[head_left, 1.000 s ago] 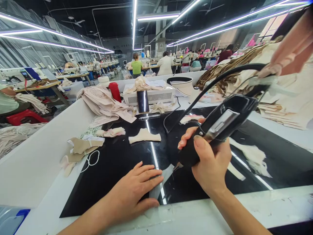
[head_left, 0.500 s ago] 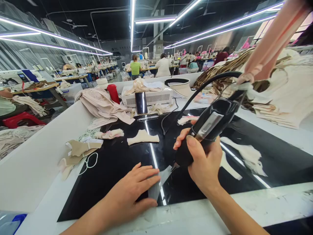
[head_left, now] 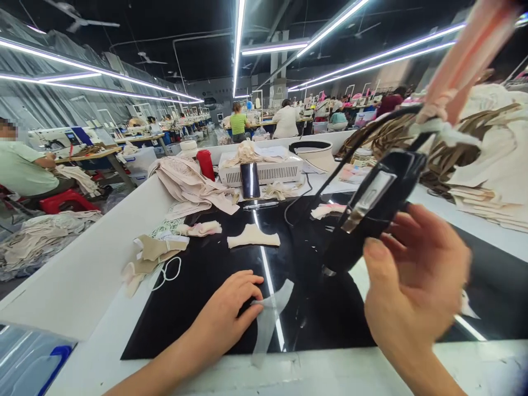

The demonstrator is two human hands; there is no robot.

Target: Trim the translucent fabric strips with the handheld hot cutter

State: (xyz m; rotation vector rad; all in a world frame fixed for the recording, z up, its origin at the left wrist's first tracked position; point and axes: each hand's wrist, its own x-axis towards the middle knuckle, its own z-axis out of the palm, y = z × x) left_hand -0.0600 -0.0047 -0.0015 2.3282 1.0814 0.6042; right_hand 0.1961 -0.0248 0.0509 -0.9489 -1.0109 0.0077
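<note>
Head view: hands point(head_left: 225, 311) point(head_left: 418, 278) flank a translucent strip point(head_left: 267, 322) and black tool point(head_left: 373, 212).

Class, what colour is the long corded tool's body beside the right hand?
The long corded tool's body is black, showing best in the head view.

Long tube lights point(head_left: 274, 49) shine beneath a dark ceiling point(head_left: 198, 22) with fans point(head_left: 80, 22).

A bare left forearm point(head_left: 169, 357) reaches in from the lower left, ending in a bare left hand point(head_left: 231, 305), palm down, fingers close together and gently bent. At lower right, a bare right hand point(head_left: 416, 286) is loosely cupped, thumb parted from curled fingers.
</note>
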